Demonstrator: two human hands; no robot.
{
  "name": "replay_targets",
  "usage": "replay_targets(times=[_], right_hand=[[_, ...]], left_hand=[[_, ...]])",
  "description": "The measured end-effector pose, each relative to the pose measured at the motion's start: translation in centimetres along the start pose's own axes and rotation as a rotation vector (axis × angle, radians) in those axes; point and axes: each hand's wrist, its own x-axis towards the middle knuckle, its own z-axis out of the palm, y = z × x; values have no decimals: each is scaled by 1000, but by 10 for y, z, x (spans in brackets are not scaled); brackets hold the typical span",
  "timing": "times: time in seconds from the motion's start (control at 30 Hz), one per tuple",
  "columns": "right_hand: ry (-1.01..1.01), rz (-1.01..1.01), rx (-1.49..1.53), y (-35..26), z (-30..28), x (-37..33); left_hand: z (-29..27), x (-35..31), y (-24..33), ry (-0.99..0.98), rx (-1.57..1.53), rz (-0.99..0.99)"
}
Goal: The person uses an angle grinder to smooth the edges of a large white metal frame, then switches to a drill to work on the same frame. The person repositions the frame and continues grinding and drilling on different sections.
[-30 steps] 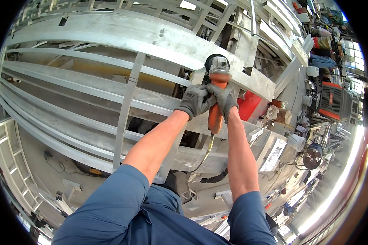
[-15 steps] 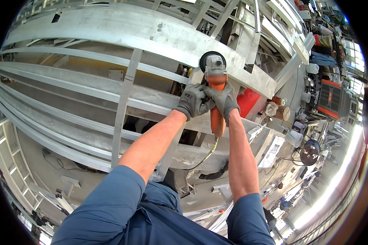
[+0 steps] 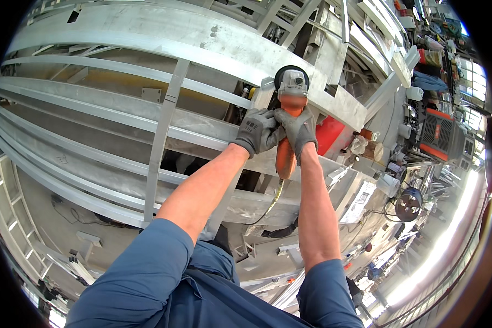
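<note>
An orange angle grinder (image 3: pixel 285 159) with a grey metal head lies across the wide aluminium beam (image 3: pixel 229 52) of a large frame. Its round black disc (image 3: pixel 283 71) sits at the beam's near edge; the contact point is hidden under the head. My right hand (image 3: pixel 300 131), in a grey work glove, is wrapped round the grinder's body just behind the head. The gloved left hand (image 3: pixel 256 132) is closed against the grinder's left side, its fingertips partly hidden there. A yellowish cord (image 3: pixel 277 198) runs from the grinder's tail down toward my body.
Long parallel aluminium rails (image 3: pixel 93 117) and a crossbar (image 3: pixel 165 131) stretch left. A red panel (image 3: pixel 329 134) shows right of my hands. Offcuts clutter the far side. At right stand a black-and-orange machine (image 3: pixel 438 133) and a round fan (image 3: pixel 409 204). A ladder-like frame (image 3: pixel 17 210) lies left.
The grinder has turned slightly clockwise: its head has shifted a little to the right along the beam, its tail to the left. Both hands keep their hold, and the view has shifted slightly.
</note>
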Motion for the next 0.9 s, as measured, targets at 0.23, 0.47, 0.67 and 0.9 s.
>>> replay_targets(times=[0.23,0.47,0.67,0.9], right_hand=[[-26,-2,4,-1,-1,-4],[-88,-33,-55,-19,-5,-12],[-57,-61,-45,0,0,-3],[-22,-54,-54,-9,1,-5]], left_hand=[[-6,-2,0,-34,-23,9],[-9,-2,3,-33,-24,13],[-8,-1,1,-24,-57,26],[-5,-5,-2,-5,-64,33]])
